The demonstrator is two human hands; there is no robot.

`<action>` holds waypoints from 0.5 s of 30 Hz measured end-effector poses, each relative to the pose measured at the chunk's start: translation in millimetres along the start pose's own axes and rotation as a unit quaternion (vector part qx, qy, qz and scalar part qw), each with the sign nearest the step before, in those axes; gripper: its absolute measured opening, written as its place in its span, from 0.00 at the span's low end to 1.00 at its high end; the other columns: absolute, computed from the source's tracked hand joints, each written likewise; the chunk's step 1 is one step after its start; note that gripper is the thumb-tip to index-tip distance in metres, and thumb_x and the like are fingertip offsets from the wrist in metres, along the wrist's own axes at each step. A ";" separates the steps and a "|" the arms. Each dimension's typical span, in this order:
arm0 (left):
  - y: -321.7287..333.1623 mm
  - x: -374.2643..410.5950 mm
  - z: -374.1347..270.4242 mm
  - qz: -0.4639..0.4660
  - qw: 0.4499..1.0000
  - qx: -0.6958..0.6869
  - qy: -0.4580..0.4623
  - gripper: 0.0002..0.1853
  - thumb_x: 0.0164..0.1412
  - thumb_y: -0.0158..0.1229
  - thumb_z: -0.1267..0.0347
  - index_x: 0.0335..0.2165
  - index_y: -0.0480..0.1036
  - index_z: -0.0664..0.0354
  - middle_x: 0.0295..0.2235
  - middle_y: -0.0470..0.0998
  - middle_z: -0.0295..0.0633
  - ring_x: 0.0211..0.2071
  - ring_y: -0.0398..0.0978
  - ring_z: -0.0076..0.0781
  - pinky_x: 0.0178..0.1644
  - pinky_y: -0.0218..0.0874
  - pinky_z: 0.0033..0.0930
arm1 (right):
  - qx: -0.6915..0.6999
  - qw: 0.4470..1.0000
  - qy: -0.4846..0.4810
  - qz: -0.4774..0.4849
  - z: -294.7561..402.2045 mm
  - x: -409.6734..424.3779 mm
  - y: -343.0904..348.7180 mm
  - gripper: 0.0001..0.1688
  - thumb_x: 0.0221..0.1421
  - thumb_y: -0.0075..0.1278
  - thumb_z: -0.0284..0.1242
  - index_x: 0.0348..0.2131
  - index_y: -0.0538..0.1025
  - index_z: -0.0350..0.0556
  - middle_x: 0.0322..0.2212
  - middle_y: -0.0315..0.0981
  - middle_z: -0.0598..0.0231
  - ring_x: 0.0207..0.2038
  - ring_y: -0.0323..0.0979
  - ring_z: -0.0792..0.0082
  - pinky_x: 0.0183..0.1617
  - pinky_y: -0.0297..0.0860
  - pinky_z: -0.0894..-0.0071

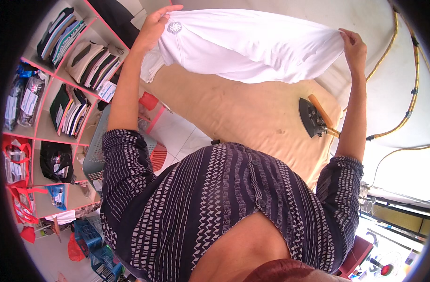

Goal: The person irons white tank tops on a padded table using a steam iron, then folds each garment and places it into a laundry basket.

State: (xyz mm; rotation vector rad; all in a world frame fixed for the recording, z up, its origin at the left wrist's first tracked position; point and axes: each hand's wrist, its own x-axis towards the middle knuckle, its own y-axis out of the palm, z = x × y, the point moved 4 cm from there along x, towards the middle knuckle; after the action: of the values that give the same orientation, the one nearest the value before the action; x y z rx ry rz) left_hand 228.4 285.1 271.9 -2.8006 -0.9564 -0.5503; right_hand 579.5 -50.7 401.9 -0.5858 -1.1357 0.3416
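A white cloth garment [250, 46] hangs stretched between my raised hands, above the far part of an ironing surface covered in tan cloth [250, 105]. My left hand [157, 26] pinches its upper left corner, close to a grey and white flower patch. At the opposite corner, my right hand [354, 44] grips the fabric between thumb and fingers. An iron [311, 118] with a wooden handle rests on the tan cover, towards its right edge. Another piece of white cloth [151, 65] lies below my left wrist.
Shelves with pink edges [54, 75] hold folded clothes and bagged bundles on the left. A grey plastic basket [95, 148] stands beside my left arm, with a red basket [159, 157] nearby. Taped hoses [414, 88] hang along the right. Blue baskets [104, 261] sit at lower left.
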 end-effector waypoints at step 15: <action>12.0 -38.9 -28.5 0.009 0.913 0.398 0.089 0.16 0.52 0.60 0.67 0.35 0.70 0.69 0.30 0.74 0.38 0.32 0.68 0.24 0.39 0.59 0.26 | 0.224 0.960 0.167 0.024 -12.7 -42.6 -49.8 0.11 0.54 0.50 0.30 0.34 0.77 0.40 0.21 0.70 0.72 0.22 0.63 0.83 0.26 0.61 0.82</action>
State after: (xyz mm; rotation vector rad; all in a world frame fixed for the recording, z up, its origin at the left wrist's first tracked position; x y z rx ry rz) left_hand 198.8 246.9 283.4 -1.9886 -0.8552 -0.3018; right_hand 572.6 -116.8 396.0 -0.2563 -0.6872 0.5042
